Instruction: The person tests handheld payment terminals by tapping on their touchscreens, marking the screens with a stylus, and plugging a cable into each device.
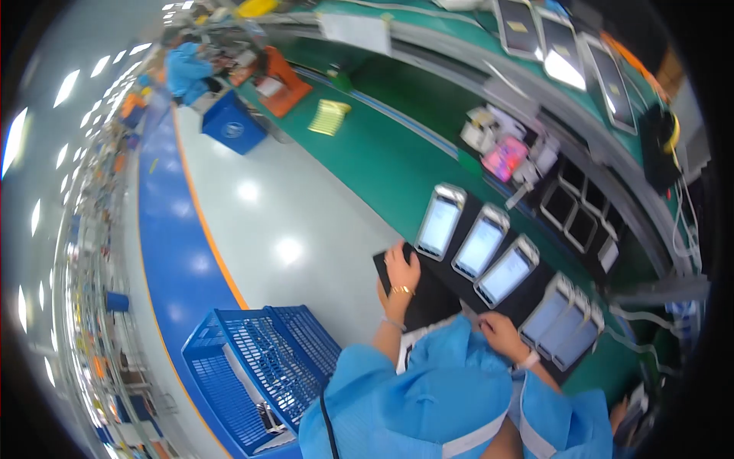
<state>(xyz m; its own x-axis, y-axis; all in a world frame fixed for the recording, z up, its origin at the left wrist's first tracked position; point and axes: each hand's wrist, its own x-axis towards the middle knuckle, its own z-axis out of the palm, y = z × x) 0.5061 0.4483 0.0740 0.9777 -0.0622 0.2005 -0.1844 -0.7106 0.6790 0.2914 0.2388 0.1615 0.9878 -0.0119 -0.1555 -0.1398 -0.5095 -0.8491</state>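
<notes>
My left hand [401,274] rests at the left edge of a black mat [432,294], fingers stretched forward over it. Close to my body, my right hand [501,335] is closed with curled fingers. A thin pale piece shows by its fingertips, too small to name. Beyond the hands lie three handheld devices with lit screens: a left one [441,222], a middle one [481,241] and a right one [508,271]. Several more devices [562,321] lie side by side just right of my right hand. A white object [413,340] is partly hidden by my blue sleeve.
A blue plastic basket [294,367] stands at my left. The green bench [367,168] runs away toward a blue bin [232,122] and a person [186,70] in blue. White parts and a pink item [505,157] sit behind the devices, below a shelf [459,34].
</notes>
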